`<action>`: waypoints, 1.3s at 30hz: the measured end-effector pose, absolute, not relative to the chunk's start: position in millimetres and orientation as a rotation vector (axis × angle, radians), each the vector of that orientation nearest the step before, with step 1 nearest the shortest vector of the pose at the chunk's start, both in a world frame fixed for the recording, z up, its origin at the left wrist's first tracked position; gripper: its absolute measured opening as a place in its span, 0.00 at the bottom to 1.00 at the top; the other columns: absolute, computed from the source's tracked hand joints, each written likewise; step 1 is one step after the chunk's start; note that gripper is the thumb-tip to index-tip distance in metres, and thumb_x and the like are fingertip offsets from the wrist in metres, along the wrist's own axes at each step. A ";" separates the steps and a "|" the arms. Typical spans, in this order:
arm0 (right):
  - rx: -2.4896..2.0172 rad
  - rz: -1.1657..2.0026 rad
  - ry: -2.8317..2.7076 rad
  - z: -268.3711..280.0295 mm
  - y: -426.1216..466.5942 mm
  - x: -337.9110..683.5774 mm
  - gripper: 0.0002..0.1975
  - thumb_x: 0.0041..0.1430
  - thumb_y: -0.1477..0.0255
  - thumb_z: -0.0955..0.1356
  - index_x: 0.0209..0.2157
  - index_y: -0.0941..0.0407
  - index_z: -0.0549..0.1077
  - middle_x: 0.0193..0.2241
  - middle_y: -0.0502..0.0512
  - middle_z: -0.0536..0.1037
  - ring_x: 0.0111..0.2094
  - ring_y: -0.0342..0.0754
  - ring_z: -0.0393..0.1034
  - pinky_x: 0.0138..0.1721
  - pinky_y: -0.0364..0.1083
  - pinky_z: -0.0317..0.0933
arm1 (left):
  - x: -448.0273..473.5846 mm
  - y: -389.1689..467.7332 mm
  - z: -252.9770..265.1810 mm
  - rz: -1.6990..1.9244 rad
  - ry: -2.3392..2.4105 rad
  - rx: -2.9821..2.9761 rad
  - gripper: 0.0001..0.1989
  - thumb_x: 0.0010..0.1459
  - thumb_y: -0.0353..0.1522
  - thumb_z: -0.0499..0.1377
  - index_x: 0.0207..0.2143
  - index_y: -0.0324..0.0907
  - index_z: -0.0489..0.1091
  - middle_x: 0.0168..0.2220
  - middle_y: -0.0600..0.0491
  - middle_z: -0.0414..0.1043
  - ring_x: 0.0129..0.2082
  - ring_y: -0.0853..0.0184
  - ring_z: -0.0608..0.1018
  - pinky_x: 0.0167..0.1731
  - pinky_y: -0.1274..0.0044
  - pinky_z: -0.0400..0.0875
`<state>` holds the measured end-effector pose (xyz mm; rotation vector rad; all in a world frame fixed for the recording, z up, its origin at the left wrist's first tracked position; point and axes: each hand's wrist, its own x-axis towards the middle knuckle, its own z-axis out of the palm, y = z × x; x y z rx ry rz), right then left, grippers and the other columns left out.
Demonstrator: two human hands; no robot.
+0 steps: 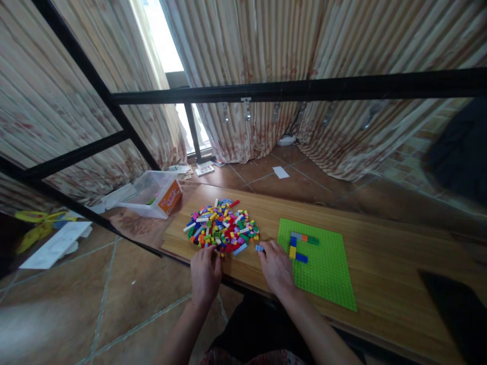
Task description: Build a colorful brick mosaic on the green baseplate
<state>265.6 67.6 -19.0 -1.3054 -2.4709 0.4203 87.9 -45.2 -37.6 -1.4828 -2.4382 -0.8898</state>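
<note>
My right hand (277, 266) is closed, its fingertips pinching a light blue toy brick (259, 248) between the pile and the baseplate. At the near edge of a heap of mixed coloured building bricks (222, 225), my left hand (206, 274) has its fingers curled down; whatever they grip is hidden. To the right lies a green studded baseplate (327, 281). Grey, orange, green, blue and yellow bricks (292, 252) are set on it in a bracket shape that opens to the right. A longer light blue brick (240, 249) rests at the heap's front edge.
The bricks and baseplate are on a wooden bench top (384, 263). A clear plastic box (152, 195) with an orange label stands beyond its left end. Black metal bars (289, 91) cross ahead, before striped curtains (251, 45). A dark flat object (452, 304) is at the right.
</note>
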 end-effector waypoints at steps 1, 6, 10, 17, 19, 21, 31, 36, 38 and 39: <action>-1.298 0.426 -2.464 -19.5 67.6 265.7 0.09 0.63 0.74 0.62 0.42 0.54 0.72 0.37 0.54 0.73 0.42 0.49 0.67 0.43 0.45 0.57 | 91.2 -44.7 -37.4 -0.905 -2.423 -1.497 0.12 0.59 0.32 0.54 0.44 0.39 0.69 0.40 0.45 0.74 0.41 0.57 0.74 0.42 0.65 0.68; -1.258 0.453 -2.414 -23.7 67.2 267.1 0.13 0.62 0.74 0.62 0.48 0.55 0.70 0.39 0.56 0.73 0.42 0.51 0.68 0.43 0.47 0.59 | 103.4 -41.3 -35.2 -0.973 -2.396 -1.523 0.10 0.59 0.32 0.55 0.43 0.41 0.68 0.41 0.47 0.74 0.42 0.58 0.74 0.44 0.64 0.67; -1.207 0.477 -2.332 -27.5 60.6 270.2 0.15 0.63 0.74 0.61 0.50 0.55 0.69 0.39 0.56 0.74 0.42 0.50 0.68 0.44 0.48 0.60 | 106.2 -39.6 -34.8 -1.039 -2.392 -1.512 0.09 0.58 0.31 0.55 0.42 0.42 0.69 0.41 0.47 0.74 0.42 0.58 0.74 0.44 0.64 0.67; -0.918 0.520 -2.352 -24.7 38.4 251.2 0.14 0.64 0.74 0.59 0.47 0.53 0.71 0.42 0.56 0.71 0.43 0.49 0.67 0.45 0.47 0.60 | 105.3 -44.9 -38.0 -1.129 -2.374 -1.538 0.10 0.59 0.30 0.55 0.44 0.42 0.68 0.42 0.47 0.73 0.44 0.59 0.74 0.46 0.65 0.68; -0.890 0.510 -2.382 -21.8 37.6 239.3 0.14 0.64 0.74 0.60 0.48 0.53 0.71 0.42 0.56 0.71 0.43 0.49 0.66 0.45 0.48 0.60 | 104.8 -45.8 -38.9 -1.150 -2.377 -1.540 0.11 0.59 0.30 0.54 0.45 0.42 0.68 0.43 0.46 0.73 0.45 0.59 0.74 0.47 0.64 0.68; -0.918 0.479 -2.401 -18.6 39.8 227.3 0.13 0.63 0.73 0.63 0.48 0.53 0.71 0.43 0.57 0.70 0.44 0.50 0.65 0.46 0.49 0.60 | 104.6 -46.1 -39.3 -1.158 -2.379 -1.539 0.11 0.59 0.30 0.54 0.45 0.42 0.67 0.44 0.46 0.73 0.45 0.59 0.74 0.47 0.64 0.68; -0.953 0.394 -2.495 -13.7 49.1 208.2 0.09 0.59 0.71 0.67 0.42 0.55 0.73 0.41 0.57 0.70 0.44 0.53 0.63 0.45 0.50 0.58 | 102.6 -47.5 -37.7 -1.158 -2.390 -1.583 0.14 0.57 0.30 0.56 0.47 0.42 0.66 0.44 0.47 0.73 0.46 0.59 0.74 0.47 0.64 0.69; -0.920 0.381 -2.452 -24.1 58.3 223.2 0.10 0.61 0.72 0.64 0.43 0.56 0.72 0.40 0.58 0.70 0.43 0.53 0.64 0.45 0.51 0.59 | 101.9 -51.4 -35.9 -1.240 -2.397 -1.579 0.13 0.58 0.31 0.55 0.46 0.43 0.66 0.44 0.47 0.72 0.45 0.60 0.74 0.47 0.65 0.70; -0.898 0.379 -2.432 -27.0 63.1 231.3 0.09 0.62 0.73 0.63 0.42 0.56 0.72 0.40 0.58 0.70 0.43 0.53 0.64 0.45 0.52 0.60 | 97.8 -54.3 -35.7 -1.290 -2.406 -1.506 0.13 0.58 0.30 0.54 0.47 0.43 0.66 0.44 0.47 0.71 0.45 0.60 0.74 0.46 0.66 0.70; -0.894 0.380 -2.419 -27.9 65.2 235.2 0.10 0.62 0.73 0.63 0.43 0.56 0.72 0.40 0.59 0.70 0.43 0.53 0.64 0.45 0.52 0.60 | 94.3 -55.7 -35.4 -1.306 -2.415 -1.446 0.14 0.58 0.30 0.54 0.47 0.42 0.66 0.44 0.47 0.71 0.45 0.60 0.74 0.45 0.67 0.71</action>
